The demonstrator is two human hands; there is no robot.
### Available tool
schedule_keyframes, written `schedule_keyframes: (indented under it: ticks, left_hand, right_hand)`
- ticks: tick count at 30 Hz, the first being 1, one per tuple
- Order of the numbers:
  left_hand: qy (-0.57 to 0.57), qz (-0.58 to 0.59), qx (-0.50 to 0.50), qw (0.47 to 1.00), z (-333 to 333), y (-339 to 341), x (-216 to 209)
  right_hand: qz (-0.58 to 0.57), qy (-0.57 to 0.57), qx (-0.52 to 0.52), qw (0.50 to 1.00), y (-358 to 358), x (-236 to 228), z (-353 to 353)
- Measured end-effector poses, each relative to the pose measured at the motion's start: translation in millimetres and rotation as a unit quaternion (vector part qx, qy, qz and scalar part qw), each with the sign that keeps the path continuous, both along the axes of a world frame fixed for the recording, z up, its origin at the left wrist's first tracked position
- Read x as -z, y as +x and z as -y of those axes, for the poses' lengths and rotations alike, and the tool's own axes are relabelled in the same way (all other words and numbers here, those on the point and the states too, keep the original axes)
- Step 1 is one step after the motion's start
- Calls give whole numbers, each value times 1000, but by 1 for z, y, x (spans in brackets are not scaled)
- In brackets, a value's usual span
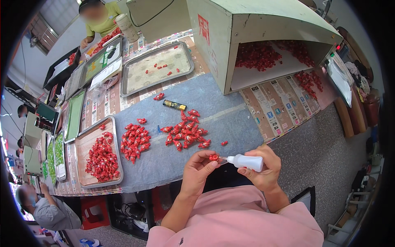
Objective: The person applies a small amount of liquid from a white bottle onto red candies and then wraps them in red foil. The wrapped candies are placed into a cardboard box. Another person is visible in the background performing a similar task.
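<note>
Between the fingertips of my left hand (197, 169) is a small shiny red plastic piece (213, 157). My right hand (266, 169) is wrapped round a white squeeze bottle (248, 162), tipped on its side. Its narrow nozzle points left and reaches the red piece, though whether they touch I cannot tell. Just beyond my hands, one loose red piece (224, 143) lies near the cloth's edge. A loose pile of red figures (187, 131) sits on the blue-grey cloth (222, 96), and a second pile (135, 140) lies to its left.
A metal tray (119, 164) holding many red figures stands at the left. Farther back are a black-and-gold tube (174, 104) and a tray (135, 78) with several red bits. A large box-like metal housing (212, 45) stands at the right. Two people (101, 20) (53, 210) sit nearby.
</note>
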State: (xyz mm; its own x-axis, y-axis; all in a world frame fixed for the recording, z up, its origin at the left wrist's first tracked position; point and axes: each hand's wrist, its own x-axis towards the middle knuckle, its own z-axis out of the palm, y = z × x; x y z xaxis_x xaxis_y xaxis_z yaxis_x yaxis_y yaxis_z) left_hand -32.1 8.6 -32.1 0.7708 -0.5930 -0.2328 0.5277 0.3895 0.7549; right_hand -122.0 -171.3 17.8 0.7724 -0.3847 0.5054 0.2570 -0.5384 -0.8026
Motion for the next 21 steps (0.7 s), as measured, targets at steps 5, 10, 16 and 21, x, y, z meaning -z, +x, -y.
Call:
schedule_keyframes:
  ticks: [5, 10, 16, 21]
  left_hand:
    - [-2, 1, 2, 1000, 0, 0, -1]
    - [0, -3, 2, 1000, 0, -1, -3]
    - [1, 1, 1, 1000, 0, -1, -2]
    - [-1, 5, 1, 1000, 0, -1, 0]
  right_hand:
    - [0, -1, -2, 1000, -1, 1, 1]
    - [-6, 7, -4, 1000, -2, -1, 0]
    - [-8, 8, -4, 1000, -3, 1, 0]
    - [-4, 1, -7, 1000, -2, 0, 1]
